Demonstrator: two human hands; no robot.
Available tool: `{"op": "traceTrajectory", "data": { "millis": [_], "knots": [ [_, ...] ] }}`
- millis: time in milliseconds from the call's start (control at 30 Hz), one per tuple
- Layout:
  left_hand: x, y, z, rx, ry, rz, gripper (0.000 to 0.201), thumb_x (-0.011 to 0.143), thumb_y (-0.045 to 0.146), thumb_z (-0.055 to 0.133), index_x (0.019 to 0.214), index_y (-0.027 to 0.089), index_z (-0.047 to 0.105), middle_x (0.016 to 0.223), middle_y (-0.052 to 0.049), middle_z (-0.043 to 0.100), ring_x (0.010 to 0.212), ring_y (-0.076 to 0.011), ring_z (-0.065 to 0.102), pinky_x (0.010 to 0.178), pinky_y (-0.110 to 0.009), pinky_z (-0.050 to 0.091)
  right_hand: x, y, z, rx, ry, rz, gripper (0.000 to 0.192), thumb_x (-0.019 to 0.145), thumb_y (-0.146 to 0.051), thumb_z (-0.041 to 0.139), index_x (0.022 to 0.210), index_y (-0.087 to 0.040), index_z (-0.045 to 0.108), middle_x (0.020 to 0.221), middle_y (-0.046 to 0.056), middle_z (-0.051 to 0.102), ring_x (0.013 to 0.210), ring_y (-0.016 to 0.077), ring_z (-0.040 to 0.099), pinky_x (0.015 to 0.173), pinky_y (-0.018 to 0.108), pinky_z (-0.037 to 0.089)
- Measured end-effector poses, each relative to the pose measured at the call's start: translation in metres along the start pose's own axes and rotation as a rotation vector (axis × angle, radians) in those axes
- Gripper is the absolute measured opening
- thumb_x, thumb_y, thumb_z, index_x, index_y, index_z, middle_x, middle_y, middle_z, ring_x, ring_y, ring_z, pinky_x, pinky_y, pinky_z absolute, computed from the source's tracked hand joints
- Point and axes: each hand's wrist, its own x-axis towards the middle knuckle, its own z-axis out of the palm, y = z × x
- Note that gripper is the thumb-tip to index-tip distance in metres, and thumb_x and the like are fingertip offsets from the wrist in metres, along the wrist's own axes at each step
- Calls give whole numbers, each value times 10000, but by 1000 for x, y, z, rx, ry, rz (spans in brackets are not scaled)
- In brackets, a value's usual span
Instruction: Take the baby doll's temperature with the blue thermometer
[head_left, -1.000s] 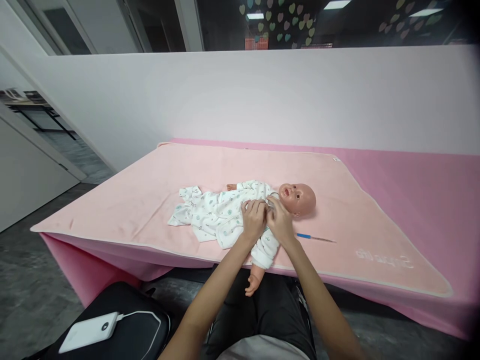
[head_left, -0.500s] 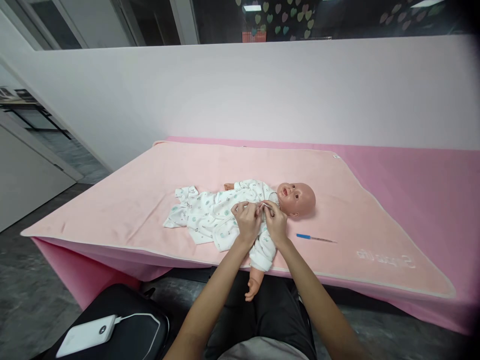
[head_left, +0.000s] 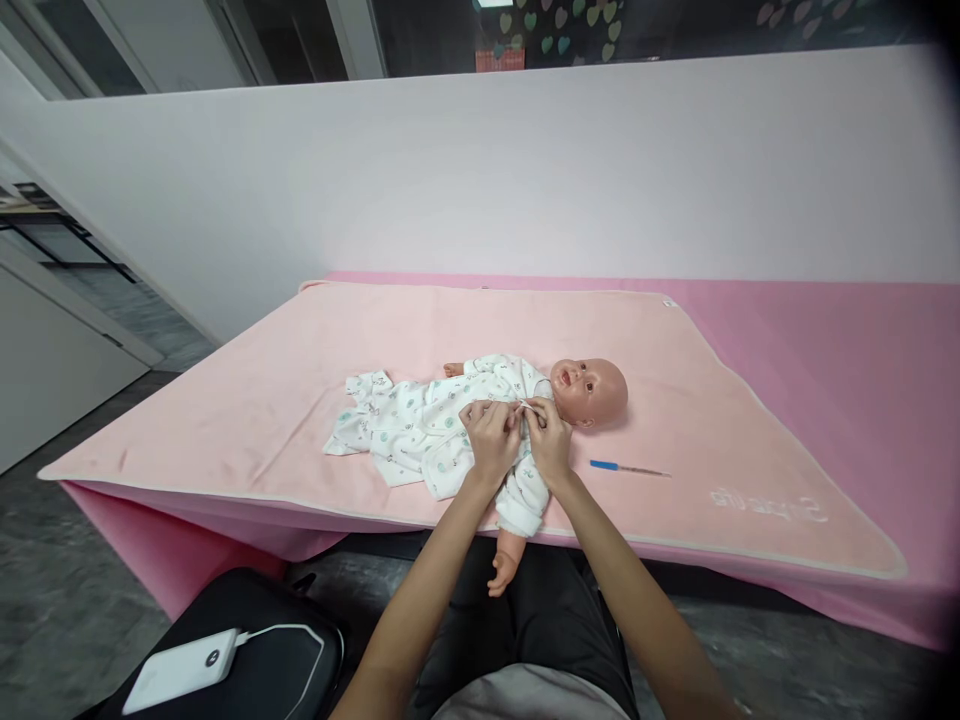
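A baby doll [head_left: 589,390] lies on its back on a pale pink blanket [head_left: 262,400], head to the right, dressed in a white printed romper [head_left: 409,430]. One bare doll arm hangs over the table's near edge. My left hand [head_left: 489,438] and my right hand [head_left: 549,440] meet at the doll's chest just below its chin. Both pinch a thin white tie of the romper between their fingertips.
A blue-handled thermometer [head_left: 626,468] lies on the blanket right of my right hand. A darker pink sheet [head_left: 840,350] covers the table under the blanket. A white wall runs behind. A white power bank [head_left: 180,670] with a cable rests on a black bag at lower left.
My hands stay at the doll's chest, their fingertips drawn closer on the white tie. The view has tilted down slightly.
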Motion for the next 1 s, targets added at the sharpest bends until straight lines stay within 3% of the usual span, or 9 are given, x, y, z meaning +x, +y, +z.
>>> {"op": "traceTrajectory", "data": {
  "millis": [200,433,600,1000],
  "knots": [
    [-3,0,0,13,-3,38,292,850,262,534,581,193,445,583,6,568,738,-169,499,790,-375,291,1,-1,0,-30,48,33,230,879,-378,432,892,-189,563,777,54,677,690,172,643,626,259,480],
    [-4,1,-14,26,7,5,85,847,206,517,862,215,600,948,-32,674,929,-202,520,858,-392,297,-2,0,1,-42,86,26,194,887,-335,420,932,-180,528,795,64,665,700,176,631,626,266,473],
    [-5,-2,-24,71,3,-87,224,859,250,496,1052,228,607,1090,-67,633,1013,-241,492,879,-412,294,-4,0,1,34,119,5,211,893,-291,397,1040,-178,497,1012,114,652,827,181,635,714,300,497],
    [-8,-5,-26,72,-1,-101,95,831,216,516,867,210,603,991,-54,639,964,-223,521,877,-404,297,0,-3,0,96,158,28,190,872,-273,418,1000,-172,515,1041,111,630,880,184,612,758,309,494]
  ]
}}
